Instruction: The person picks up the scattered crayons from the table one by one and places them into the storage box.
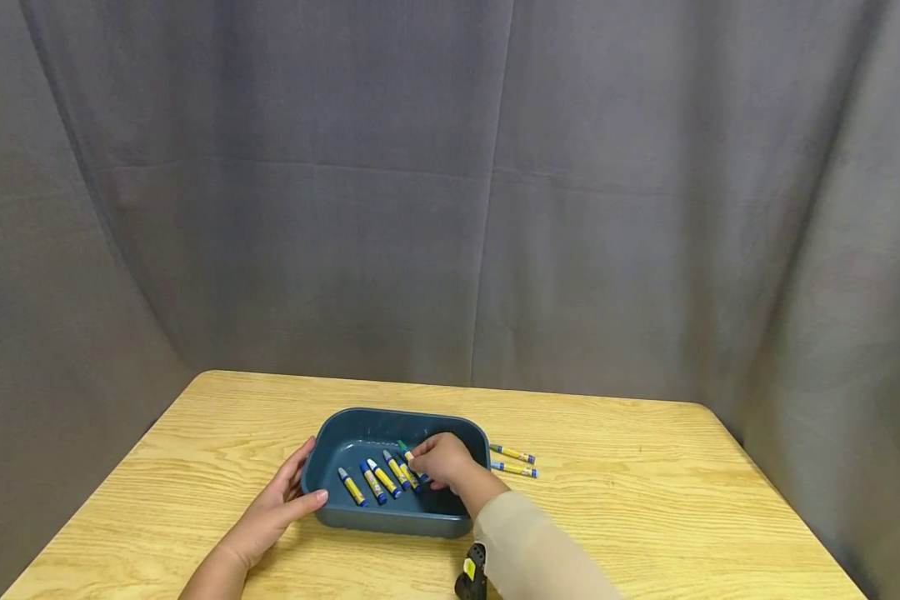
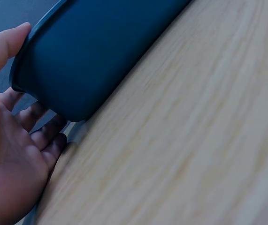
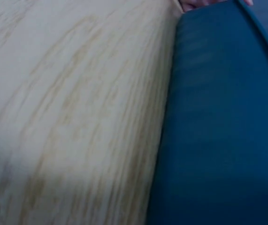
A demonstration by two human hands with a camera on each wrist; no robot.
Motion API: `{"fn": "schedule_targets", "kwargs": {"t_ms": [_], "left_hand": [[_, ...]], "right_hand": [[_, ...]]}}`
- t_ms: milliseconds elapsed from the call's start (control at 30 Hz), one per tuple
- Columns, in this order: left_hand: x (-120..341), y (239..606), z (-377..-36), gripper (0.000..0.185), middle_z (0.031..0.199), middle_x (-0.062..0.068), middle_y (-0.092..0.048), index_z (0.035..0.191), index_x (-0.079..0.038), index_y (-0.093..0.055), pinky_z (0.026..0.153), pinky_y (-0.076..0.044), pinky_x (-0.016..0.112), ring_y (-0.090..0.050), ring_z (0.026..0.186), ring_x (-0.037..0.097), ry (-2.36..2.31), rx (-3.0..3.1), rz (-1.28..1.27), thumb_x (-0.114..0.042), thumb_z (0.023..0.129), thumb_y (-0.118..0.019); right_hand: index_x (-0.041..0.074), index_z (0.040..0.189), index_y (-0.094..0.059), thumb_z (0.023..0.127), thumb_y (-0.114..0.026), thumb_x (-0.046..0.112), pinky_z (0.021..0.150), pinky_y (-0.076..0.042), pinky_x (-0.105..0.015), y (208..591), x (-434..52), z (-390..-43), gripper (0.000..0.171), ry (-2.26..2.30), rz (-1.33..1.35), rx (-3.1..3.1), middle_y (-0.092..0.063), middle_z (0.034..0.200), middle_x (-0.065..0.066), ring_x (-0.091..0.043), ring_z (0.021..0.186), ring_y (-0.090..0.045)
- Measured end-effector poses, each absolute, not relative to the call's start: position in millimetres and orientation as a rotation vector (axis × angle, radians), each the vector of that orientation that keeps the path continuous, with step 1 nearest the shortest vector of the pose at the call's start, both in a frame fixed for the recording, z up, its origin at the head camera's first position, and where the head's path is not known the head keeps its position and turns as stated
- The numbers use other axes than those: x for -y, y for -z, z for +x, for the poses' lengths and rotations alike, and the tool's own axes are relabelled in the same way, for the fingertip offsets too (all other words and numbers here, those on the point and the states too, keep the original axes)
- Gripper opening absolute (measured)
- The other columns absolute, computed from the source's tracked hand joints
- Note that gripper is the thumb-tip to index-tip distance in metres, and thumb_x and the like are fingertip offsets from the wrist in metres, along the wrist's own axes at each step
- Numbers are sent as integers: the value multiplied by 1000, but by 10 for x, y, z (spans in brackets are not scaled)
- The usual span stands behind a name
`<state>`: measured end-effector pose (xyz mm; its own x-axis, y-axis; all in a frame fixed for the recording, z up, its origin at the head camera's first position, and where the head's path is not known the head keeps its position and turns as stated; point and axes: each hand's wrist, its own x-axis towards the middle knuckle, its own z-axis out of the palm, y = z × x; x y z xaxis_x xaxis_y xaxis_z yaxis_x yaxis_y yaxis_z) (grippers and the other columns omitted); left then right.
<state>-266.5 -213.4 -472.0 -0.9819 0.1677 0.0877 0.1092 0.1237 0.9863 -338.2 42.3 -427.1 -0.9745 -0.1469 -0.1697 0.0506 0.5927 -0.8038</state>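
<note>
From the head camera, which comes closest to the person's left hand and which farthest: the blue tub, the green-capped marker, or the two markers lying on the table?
1. Blue tub: the left hand touches its left end.
2. Green-capped marker: inside the tub, at the right hand.
3. Two loose markers: on the table beyond the tub's right side, farthest.

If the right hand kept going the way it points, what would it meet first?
Probably the green-capped crayon that the right hand already pinches inside the blue tub; beyond that, seemingly the tub's far wall, though depth is unclear.
</note>
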Motion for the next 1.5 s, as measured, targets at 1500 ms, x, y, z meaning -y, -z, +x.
{"fn": "schedule_targets", "kwargs": {"t_ms": [1500], "left_hand": [[2133,4724,-2665,82,159,26,-25,158,-14,-12,89,-41,10,-29,143,43,-2008,-2335,277,-16,93,-62]], "right_hand": [[0,119,-67,92,-67,17,75,-55,-36,3869,-736,-3393,31,1386,-293,-2559,-72,109,-13,-31,98,-63]]}}
